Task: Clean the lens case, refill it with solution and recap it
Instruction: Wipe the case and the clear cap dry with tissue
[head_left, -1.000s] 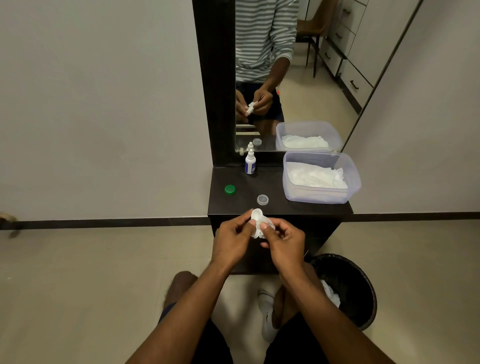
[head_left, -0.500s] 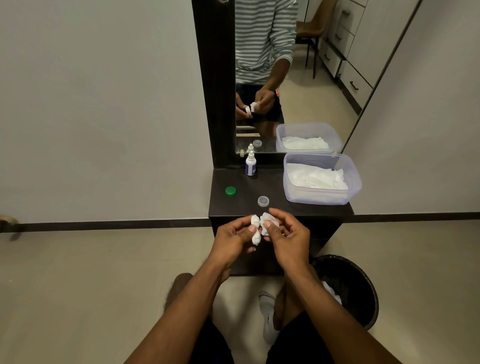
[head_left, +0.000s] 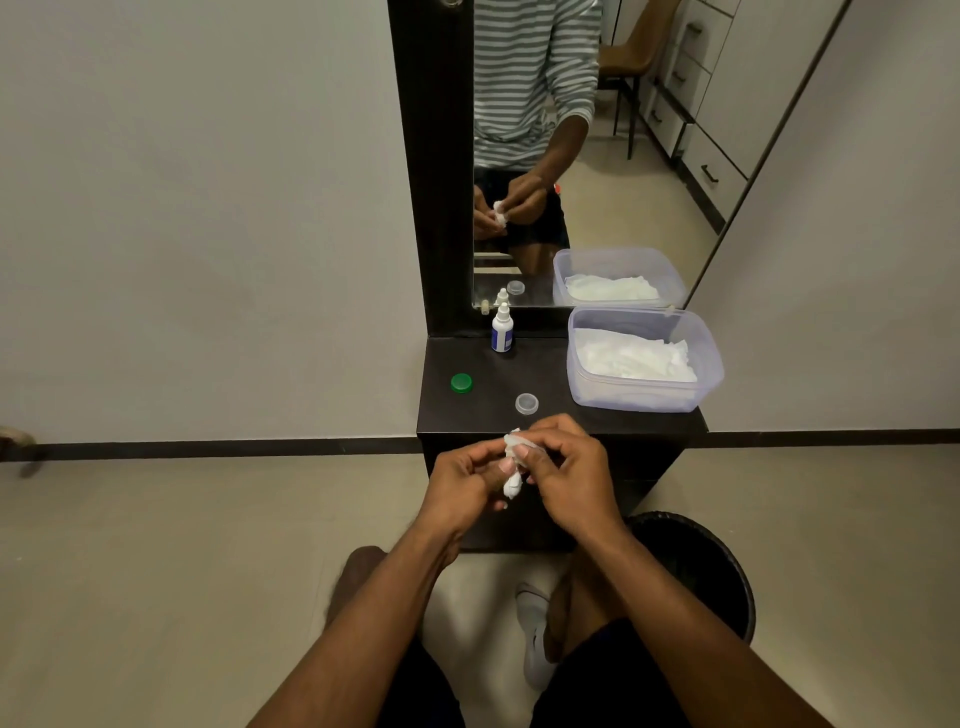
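Observation:
Just in front of the dark shelf (head_left: 483, 418), both hands meet around a small white lens case (head_left: 512, 487). My left hand (head_left: 465, 480) pinches the case from the left, so it hangs upright between the fingers. With my right hand (head_left: 571, 475) I pinch a white tissue (head_left: 519, 445) against the case's upper end. Case and tissue are both white and hard to tell apart. On the shelf lie a green cap (head_left: 461, 383) and a clear cap (head_left: 526, 403), apart from each other. The solution bottle (head_left: 502, 332) stands at the back by the mirror.
A clear plastic tub (head_left: 709, 364) holding white tissues fills the shelf's right side. A black bin (head_left: 701, 566) stands on the floor below right, beside my legs. The mirror (head_left: 597, 156) behind the shelf reflects my hands and the tub.
My right hand has shifted over the top of the case with the tissue, and the case now hangs more upright. Both hands have stayed at the same spot by the shelf's front edge.

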